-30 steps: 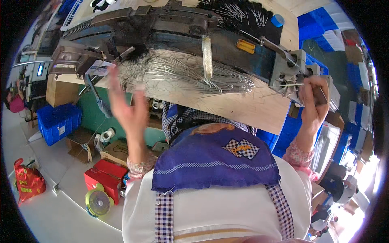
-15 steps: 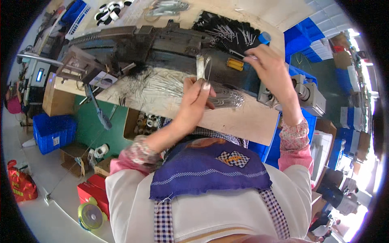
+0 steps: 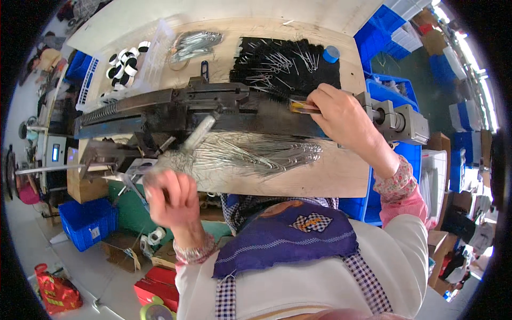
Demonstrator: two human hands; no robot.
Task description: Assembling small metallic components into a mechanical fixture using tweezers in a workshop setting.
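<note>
My right hand (image 3: 344, 120) rests on the right part of a long dark metal machine (image 3: 213, 109), its fingertips pinching a small yellow piece (image 3: 300, 106) on top of it. In front of the machine, a pile of thin metal wire pieces (image 3: 250, 154) lies on the wooden workbench (image 3: 330, 176). My left hand (image 3: 173, 200) is blurred, with curled fingers, below the bench edge at the left end of that pile. Whether it holds wire I cannot tell.
Behind the machine lie a black mat with more wire pieces (image 3: 282, 66), a blue tape roll (image 3: 330, 53), a bag of wires (image 3: 194, 42) and black-and-white rolls (image 3: 125, 58). Blue crates (image 3: 88, 224) and boxes stand on the floor at left, with more blue bins (image 3: 394, 88) at right.
My left hand has dropped from the middle of the machine, where it held a wire bundle, down and left past the bench edge. My right hand has stayed on the machine by the yellow piece.
</note>
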